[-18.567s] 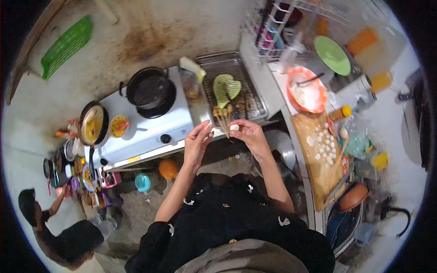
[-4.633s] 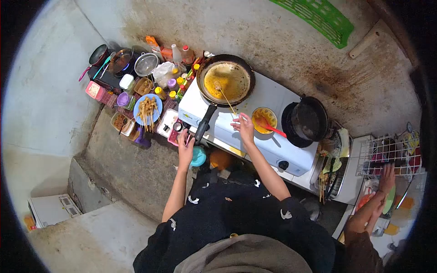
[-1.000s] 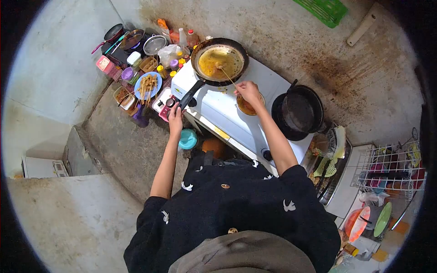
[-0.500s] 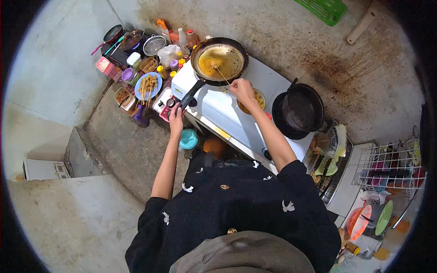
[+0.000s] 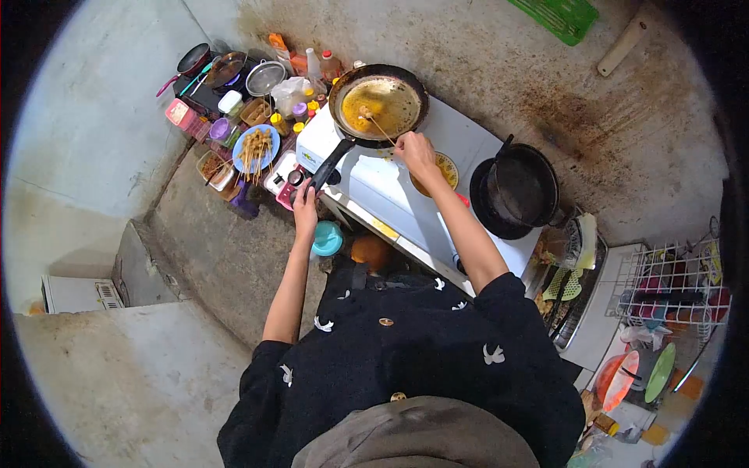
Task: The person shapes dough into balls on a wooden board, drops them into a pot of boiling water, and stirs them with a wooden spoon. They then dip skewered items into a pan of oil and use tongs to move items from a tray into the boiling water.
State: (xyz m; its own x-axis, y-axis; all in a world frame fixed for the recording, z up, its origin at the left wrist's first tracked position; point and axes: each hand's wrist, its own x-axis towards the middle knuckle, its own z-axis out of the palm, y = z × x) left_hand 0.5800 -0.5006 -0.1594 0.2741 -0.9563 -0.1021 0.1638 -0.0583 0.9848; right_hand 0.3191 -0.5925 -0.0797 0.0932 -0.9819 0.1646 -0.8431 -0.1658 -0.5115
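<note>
My left hand (image 5: 304, 206) is closed around the end of the black handle of a frying pan (image 5: 404, 97) on the stove. Yellowish oil or egg coats part of the pan's inside. Between the closed fingers of my right hand (image 5: 420, 158) is a thin skewer (image 5: 380, 129); its tip, with a small lump of food (image 5: 365, 113), rests in the pan. A bowl of yellow liquid (image 5: 448, 168) stands under my right wrist, partly hidden by it. To the left, a blue plate (image 5: 273, 139) bears several skewers of food.
A dark empty-looking wok (image 5: 521, 187) sits on the right side of the white stove (image 5: 367, 191). Jars, bottles and containers crowd the left, with a white-and-pink box (image 5: 281, 173) near the pan handle. A turquoise tub (image 5: 328, 238) stands below. At right is a wire rack (image 5: 671, 285).
The skewer tip has shifted very slightly within the pan. Both hands keep their hold, and the whole view has drifted a little.
</note>
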